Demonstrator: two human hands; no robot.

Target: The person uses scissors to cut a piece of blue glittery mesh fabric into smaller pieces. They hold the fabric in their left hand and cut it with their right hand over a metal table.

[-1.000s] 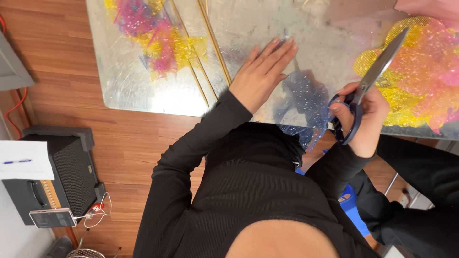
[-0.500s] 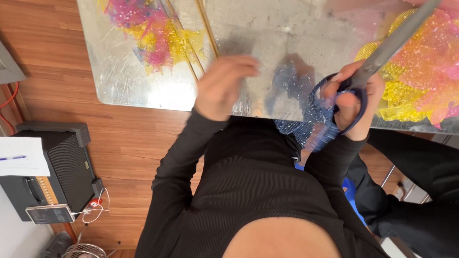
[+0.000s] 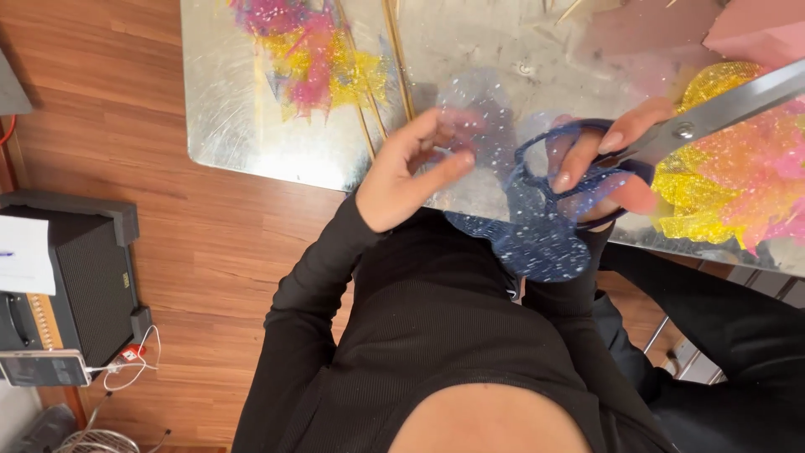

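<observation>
My right hand (image 3: 599, 164) grips blue-handled scissors (image 3: 671, 134), fingers through the loops, the steel blades pointing up and right over the shiny metal table (image 3: 243, 126). My left hand (image 3: 411, 172) pinches the upper edge of a piece of sheer blue glitter mesh (image 3: 537, 235) that hangs down toward my black top. The mesh lies partly over the scissor handles and my right fingers. The blade tips run out of the frame.
Pink and yellow glitter mesh (image 3: 314, 50) lies at the table's far left, more yellow and pink mesh (image 3: 729, 184) at the right. Thin wooden sticks (image 3: 394, 59) cross the table. A black box (image 3: 84, 277), a phone (image 3: 42, 367) on a cable and wood floor lie to the left.
My left hand has lifted off the table and taken hold of the blue mesh. My right hand with the scissors has come up closer to the mesh.
</observation>
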